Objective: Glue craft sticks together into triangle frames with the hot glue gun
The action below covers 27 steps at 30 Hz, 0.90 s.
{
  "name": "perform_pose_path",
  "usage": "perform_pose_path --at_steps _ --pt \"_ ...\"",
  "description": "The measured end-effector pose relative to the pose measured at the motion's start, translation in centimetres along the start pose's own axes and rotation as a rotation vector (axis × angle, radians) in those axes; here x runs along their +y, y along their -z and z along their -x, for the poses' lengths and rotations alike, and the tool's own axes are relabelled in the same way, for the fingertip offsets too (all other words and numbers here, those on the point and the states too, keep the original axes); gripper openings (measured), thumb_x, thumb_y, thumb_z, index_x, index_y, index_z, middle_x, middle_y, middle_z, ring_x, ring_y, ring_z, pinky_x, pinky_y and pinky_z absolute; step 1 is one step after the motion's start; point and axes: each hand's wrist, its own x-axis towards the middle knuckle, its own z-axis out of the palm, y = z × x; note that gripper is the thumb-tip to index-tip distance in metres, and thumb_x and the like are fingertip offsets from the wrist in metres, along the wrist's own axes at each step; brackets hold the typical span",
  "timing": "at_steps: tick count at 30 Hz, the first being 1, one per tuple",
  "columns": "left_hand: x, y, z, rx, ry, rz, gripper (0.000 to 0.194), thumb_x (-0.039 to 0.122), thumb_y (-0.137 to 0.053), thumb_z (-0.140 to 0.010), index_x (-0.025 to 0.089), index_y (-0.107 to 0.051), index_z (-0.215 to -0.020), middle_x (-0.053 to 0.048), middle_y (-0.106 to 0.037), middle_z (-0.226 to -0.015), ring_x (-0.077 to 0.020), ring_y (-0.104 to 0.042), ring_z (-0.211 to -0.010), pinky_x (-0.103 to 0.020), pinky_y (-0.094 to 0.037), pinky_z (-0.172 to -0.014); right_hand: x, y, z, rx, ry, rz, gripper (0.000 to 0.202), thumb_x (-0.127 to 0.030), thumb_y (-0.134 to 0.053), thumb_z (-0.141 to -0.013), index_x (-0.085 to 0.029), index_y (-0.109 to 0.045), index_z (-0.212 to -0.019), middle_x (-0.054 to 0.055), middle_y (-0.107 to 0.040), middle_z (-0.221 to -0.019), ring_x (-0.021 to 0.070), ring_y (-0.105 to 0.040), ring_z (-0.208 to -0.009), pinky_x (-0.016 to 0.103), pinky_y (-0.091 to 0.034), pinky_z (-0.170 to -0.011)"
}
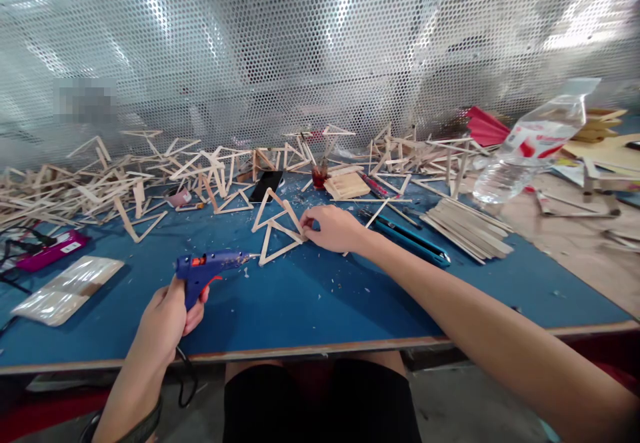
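My left hand (175,313) is wrapped round the handle of a blue glue gun (214,263), whose nozzle points right, close to the left corner of a small wooden stick frame. That frame (280,253) is made of thin sticks joined in triangles and stands on the blue table top (280,309). At its right corner, my right hand (327,228) pinches the stick ends between thumb and fingers. My fingertips partly hide the joint there. Bits of glue and small scraps lie on the table around the frame.
Many stick triangles (55,193) are heaped along the back before a perforated metal panel (280,56). Right are loose sticks (467,228), a teal cutter (413,237) and a plastic bottle (533,143). Behind lies a phone (267,186). Left are a purple power strip (54,249) and a plastic packet (70,288).
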Motion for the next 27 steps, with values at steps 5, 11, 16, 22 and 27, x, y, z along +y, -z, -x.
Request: perform_pose_path --at_steps 5,11,16,22,27 --pt "-0.4 0.2 -0.2 -0.027 0.02 0.003 0.046 0.056 -0.048 -0.087 0.019 -0.053 -0.06 0.004 -0.033 -0.037 -0.0102 -0.03 -0.033 -0.023 -0.022 -0.037 0.0 0.0 0.0 0.009 -0.001 0.008 0.015 -0.025 -0.06 -0.09 -0.024 -0.072 -0.099 0.003 -0.076 -0.103 0.0136 -0.062 -0.071 0.025 -0.036 -0.056" --pt "0.1 0.0 0.0 -0.019 0.033 0.003 0.046 0.056 -0.047 -0.085 0.02 -0.05 -0.057 0.004 -0.033 -0.036 -0.0102 -0.03 -0.033 -0.022 -0.022 -0.036 -0.2 0.0 0.0 -0.004 -0.012 0.012 0.015 -0.026 -0.061 -0.091 -0.024 -0.072 -0.101 0.004 -0.076 -0.105 0.0139 -0.062 -0.071 0.026 -0.037 -0.056" --pt "0.3 -0.2 0.0 -0.033 0.044 -0.009 0.05 0.06 -0.048 -0.083 0.02 -0.05 -0.055 0.004 -0.032 -0.035 -0.0098 -0.03 -0.031 -0.023 -0.022 -0.036 -0.1 -0.1 0.0 0.015 -0.005 0.021 0.016 -0.024 -0.06 -0.089 -0.025 -0.072 -0.1 0.003 -0.076 -0.104 0.0145 -0.063 -0.074 0.025 -0.037 -0.058" --pt "0.5 -0.2 0.0 -0.042 0.052 -0.013 0.051 0.063 -0.051 -0.081 0.019 -0.051 -0.055 0.004 -0.032 -0.035 -0.0093 -0.029 -0.031 -0.022 -0.021 -0.035 0.0 -0.1 0.0 -0.002 0.001 0.006 0.015 -0.026 -0.059 -0.09 -0.025 -0.072 -0.099 0.003 -0.076 -0.101 0.0132 -0.06 -0.068 0.025 -0.035 -0.054" --pt "0.8 -0.3 0.1 -0.028 0.061 -0.024 0.05 0.063 -0.049 -0.083 0.02 -0.05 -0.056 0.004 -0.032 -0.035 -0.0105 -0.03 -0.031 -0.023 -0.021 -0.035 0.2 -0.2 -0.1 -0.001 -0.002 0.008 0.016 -0.025 -0.06 -0.09 -0.025 -0.072 -0.1 0.004 -0.076 -0.103 0.0144 -0.062 -0.071 0.026 -0.036 -0.055"
